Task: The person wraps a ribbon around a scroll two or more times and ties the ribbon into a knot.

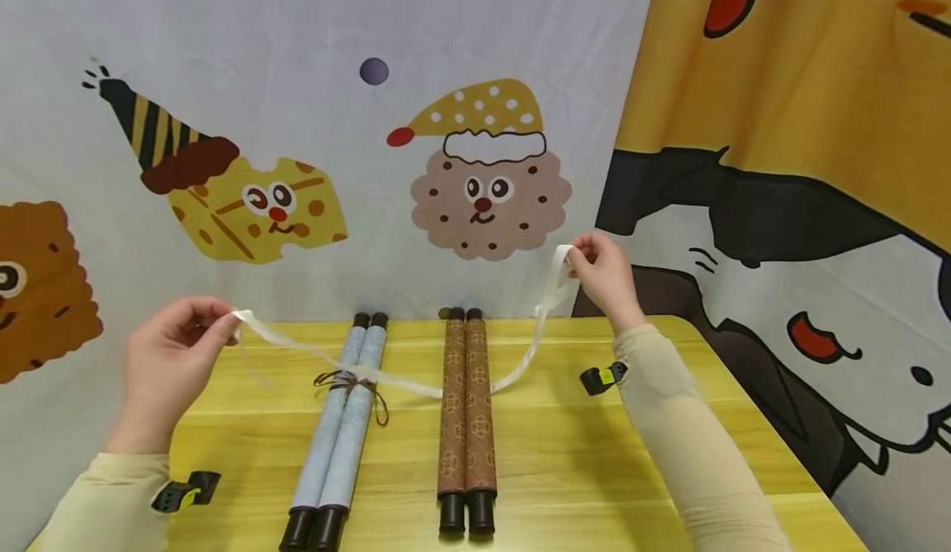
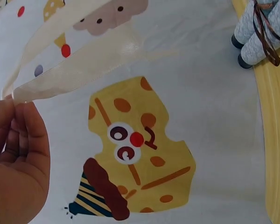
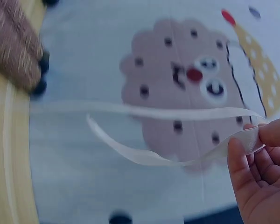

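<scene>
A cream ribbon (image 1: 404, 384) sags between the two raised hands and passes beneath a brown double-rolled scroll (image 1: 453, 420) with a flower pattern and dark end knobs. Its left part crosses over a pale blue double-rolled scroll (image 1: 358, 420), which is bound with a dark brown cord (image 1: 345, 379) in a bow. Thumb and fingers of my left hand (image 1: 167, 362) pinch the ribbon near one end, a short tail hanging below. My right hand (image 1: 605, 276) pinches the other side higher up; in the right wrist view a loose ribbon tail (image 3: 144, 157) trails from its fingers.
Both scrolls lie lengthwise on a yellow wood-grain table (image 1: 550, 469). Behind its far edge hangs a white cloth (image 1: 297, 24) printed with cartoon food, and an orange curtain (image 1: 817, 82) with a cartoon animal is at the right. Each wrist wears a black strap camera.
</scene>
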